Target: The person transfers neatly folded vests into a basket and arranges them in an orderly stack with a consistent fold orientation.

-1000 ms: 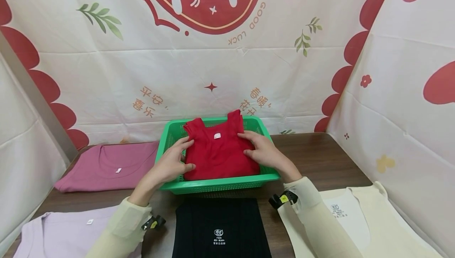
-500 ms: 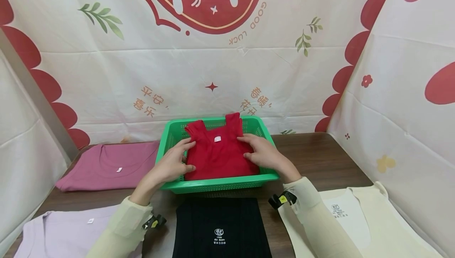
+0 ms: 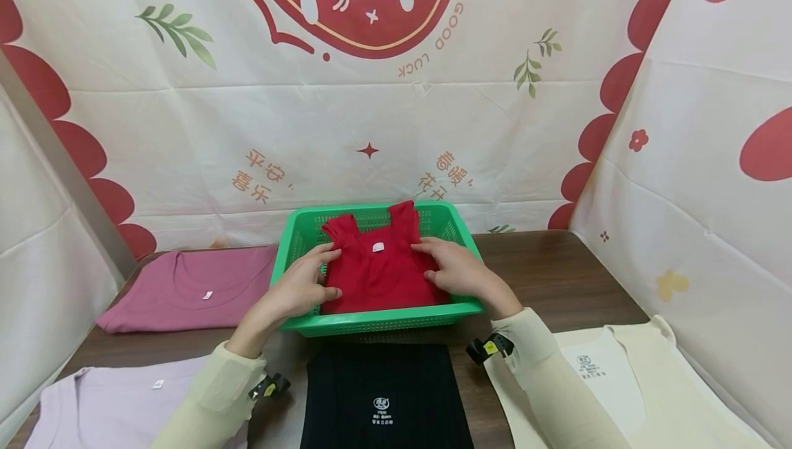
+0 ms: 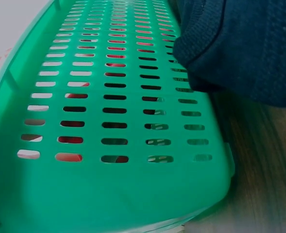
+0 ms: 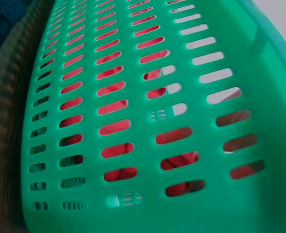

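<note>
Your left hand [image 3: 301, 286] and right hand [image 3: 456, 269], fingers spread flat, press folded red top [image 3: 379, 271] lying inside green basket [image 3: 377, 319]. Red top looks stowed. Pink top [image 3: 188, 289], lilac top [image 3: 105, 404], black top [image 3: 383, 397], cream top [image 3: 625, 380] wait on bench [image 3: 557, 277].

Five folded garments [image 3: 377, 271], one green basket [image 3: 377, 322], two hands [image 3: 300, 287].

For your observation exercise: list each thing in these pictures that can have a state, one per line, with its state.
red vest: folded, lying in the basket.
green basket: upright on the table, holding the vest.
left hand: fingers flat on the vest's left edge.
right hand: fingers flat on its right edge.
black garment: folded, flat.
pink top: flat.
lilac top: flat.
cream vest: flat.
</note>
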Available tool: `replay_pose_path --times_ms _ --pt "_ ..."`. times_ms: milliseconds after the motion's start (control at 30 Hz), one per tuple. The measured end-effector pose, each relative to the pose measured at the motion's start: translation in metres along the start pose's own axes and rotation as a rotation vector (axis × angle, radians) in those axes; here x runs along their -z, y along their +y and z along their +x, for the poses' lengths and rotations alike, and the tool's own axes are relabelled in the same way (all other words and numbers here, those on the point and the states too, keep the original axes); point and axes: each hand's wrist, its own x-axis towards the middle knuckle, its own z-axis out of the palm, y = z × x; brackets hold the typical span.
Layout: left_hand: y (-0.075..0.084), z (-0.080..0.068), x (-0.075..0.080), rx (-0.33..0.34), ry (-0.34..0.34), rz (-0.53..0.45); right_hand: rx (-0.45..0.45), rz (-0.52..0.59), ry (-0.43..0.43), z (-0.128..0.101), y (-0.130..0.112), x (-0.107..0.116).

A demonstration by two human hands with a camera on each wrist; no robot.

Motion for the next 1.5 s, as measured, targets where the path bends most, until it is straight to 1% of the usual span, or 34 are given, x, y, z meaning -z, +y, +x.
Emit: replay_pose_path --times_ms 200,367,500,567,767,1133,1500 --pt "0.0013 -0.0014 0.0004 -0.008 -0.012 0.013 -0.004 -0.034 -0.015 0.0005 -0.0003 -0.0019" --pt "0.0011 -0.0023 0.0 -0.027 -0.008 0.046 0.005 -0.076 -0.03 0.0016 -0.0001 -0.0035" --pt "0.0002 -0.0029 -0.0006 -0.033 -0.008 0.062 -0.003 -0.088 -0.039 0.0011 -0.0008 -0.0035" --pt "0.0002 -0.0031 -0.001 -0.02 -0.008 0.056 -0.013 -0.095 -0.044 0.0006 -0.0013 -0.0034" --pt "0.0005 -0.0025 -0.0012 -0.022 -0.014 0.062 -0.036 -0.108 -0.058 -0.0011 -0.0039 -0.0029" --pt "-0.0018 -0.0019 -0.0017 -0.006 -0.023 0.036 -0.02 -0.14 -0.064 -0.0004 -0.0039 -0.0046" --pt "-0.0004 -0.0027 -0.0023 -0.002 -0.04 0.029 -0.028 -0.157 -0.075 -0.0011 -0.0037 -0.0054"
